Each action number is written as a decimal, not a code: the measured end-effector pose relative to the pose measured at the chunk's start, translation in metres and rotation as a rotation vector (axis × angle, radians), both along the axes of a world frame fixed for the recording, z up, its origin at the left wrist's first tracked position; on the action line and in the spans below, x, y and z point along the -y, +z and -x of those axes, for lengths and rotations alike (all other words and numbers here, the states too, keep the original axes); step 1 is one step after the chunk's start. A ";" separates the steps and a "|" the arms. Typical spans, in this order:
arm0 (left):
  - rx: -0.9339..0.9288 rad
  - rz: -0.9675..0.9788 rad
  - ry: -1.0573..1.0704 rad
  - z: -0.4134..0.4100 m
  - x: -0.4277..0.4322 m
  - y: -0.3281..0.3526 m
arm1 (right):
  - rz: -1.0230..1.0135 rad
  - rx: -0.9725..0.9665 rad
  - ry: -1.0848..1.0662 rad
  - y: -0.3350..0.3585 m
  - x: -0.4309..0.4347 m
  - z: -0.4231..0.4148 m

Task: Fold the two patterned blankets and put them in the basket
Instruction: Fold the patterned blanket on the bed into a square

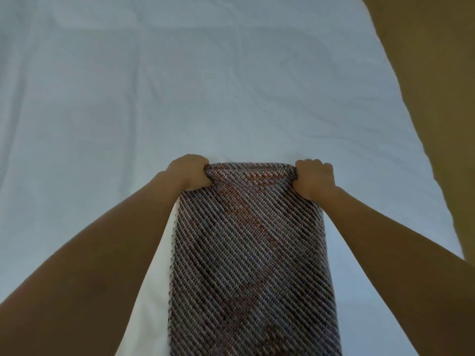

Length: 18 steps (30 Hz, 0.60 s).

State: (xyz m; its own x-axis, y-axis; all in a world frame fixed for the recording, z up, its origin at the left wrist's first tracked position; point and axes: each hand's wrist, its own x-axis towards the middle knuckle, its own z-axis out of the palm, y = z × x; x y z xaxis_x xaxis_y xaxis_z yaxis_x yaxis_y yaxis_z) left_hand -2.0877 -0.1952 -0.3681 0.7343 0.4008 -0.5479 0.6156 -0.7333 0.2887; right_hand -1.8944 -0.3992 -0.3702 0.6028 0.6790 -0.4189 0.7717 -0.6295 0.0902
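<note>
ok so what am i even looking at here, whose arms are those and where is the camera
There is no machine here, only a person's two bare arms. The single picture comes from a camera worn on their head, looking forward and down. A white sheet covers the surface, with a tan area to the right; what that is I cannot tell. On the sheet lies a patterned blanket, folded into a long strip. The left hand and right hand each grip one far corner of it. No basket or second blanket is in view.
</note>
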 end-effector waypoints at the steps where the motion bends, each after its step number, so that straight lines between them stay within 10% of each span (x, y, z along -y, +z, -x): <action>1: 0.040 -0.013 0.012 0.006 0.005 0.006 | -0.043 0.018 -0.006 0.006 0.005 0.004; 18: 0.327 -0.290 0.159 0.205 0.226 0.098 | -0.294 0.050 0.010 0.090 0.232 0.188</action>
State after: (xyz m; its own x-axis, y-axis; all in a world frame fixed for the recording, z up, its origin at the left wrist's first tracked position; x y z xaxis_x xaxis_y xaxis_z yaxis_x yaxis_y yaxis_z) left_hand -2.2924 -0.4208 -0.2702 0.7668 0.6250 -0.1464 0.6378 -0.7162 0.2834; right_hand -2.0822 -0.6310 -0.2804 0.6109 0.7726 -0.1731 0.7770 -0.6270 -0.0565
